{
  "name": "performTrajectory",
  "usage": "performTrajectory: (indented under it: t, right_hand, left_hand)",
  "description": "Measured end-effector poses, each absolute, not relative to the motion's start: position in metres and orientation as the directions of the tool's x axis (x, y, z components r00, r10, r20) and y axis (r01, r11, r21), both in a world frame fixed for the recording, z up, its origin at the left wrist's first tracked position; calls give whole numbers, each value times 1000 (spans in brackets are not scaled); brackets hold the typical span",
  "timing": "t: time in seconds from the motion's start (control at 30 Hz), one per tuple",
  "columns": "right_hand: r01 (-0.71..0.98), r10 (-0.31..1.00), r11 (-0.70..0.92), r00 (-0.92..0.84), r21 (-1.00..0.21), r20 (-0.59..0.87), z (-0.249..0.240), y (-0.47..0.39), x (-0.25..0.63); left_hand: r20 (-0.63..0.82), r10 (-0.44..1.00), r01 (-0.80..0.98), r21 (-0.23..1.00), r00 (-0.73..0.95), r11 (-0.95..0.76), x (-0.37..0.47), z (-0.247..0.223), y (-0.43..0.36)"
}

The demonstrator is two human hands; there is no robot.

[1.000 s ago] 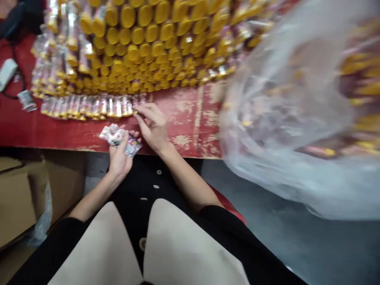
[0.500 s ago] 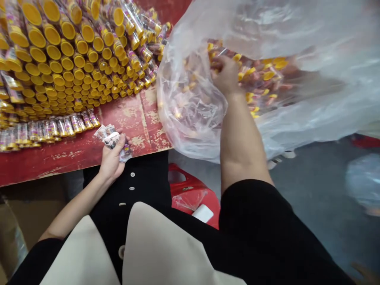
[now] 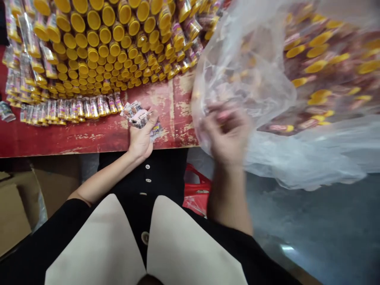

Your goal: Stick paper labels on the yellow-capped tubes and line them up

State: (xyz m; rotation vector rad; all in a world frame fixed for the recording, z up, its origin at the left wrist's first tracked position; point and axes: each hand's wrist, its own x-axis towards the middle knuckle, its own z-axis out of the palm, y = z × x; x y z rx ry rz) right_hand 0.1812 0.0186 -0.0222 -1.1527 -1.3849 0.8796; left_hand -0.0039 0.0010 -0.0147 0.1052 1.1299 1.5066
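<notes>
My left hand [image 3: 143,132] is closed around a fanned bunch of small printed paper slips [image 3: 135,113], held just over the front edge of the red table. My right hand [image 3: 228,132] is blurred by motion in front of a clear plastic bag [image 3: 208,99]. Its fingers look curled together, and a pinkish spot shows at them, too smeared to name. Inside the bag lie many small clear tubes with yellow caps [image 3: 317,65]. To the left, a big stack of similar yellow-capped tubes [image 3: 103,51] has its caps facing me, with a row of tubes [image 3: 71,109] along its front.
The worn red table [image 3: 97,138] has flaking paint and ends near my waist. Below it are cardboard boxes [image 3: 13,213] at left and a red plastic stool or chair [image 3: 196,194]. A small clear piece of packaging [image 3: 6,111] lies at the far left.
My right hand has come out of the bag's opening, back towards me. The view has turned to the right. My left hand still grips the paper slips.
</notes>
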Motion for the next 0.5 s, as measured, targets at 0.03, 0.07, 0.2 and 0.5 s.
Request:
performTrajectory:
  t: [0.03, 0.07, 0.2, 0.5]
  right_hand:
    - [140, 988, 150, 0, -979, 152, -26, 2, 149]
    - [92, 995, 99, 2, -991, 100, -32, -9, 120]
    - [1, 991, 66, 113, -998, 66, -57, -8, 65]
    - [16, 983, 160, 89, -987, 160, -55, 12, 56]
  left_hand:
    - [-508, 794, -711, 689, -334, 142, -4, -16, 1]
    - [-503, 788, -706, 697, -355, 126, -4, -18, 1]
    - [-495, 783, -702, 704, -377, 107, -13, -20, -4]
    - [-509, 741, -666, 738, -439, 113, -25, -12, -5]
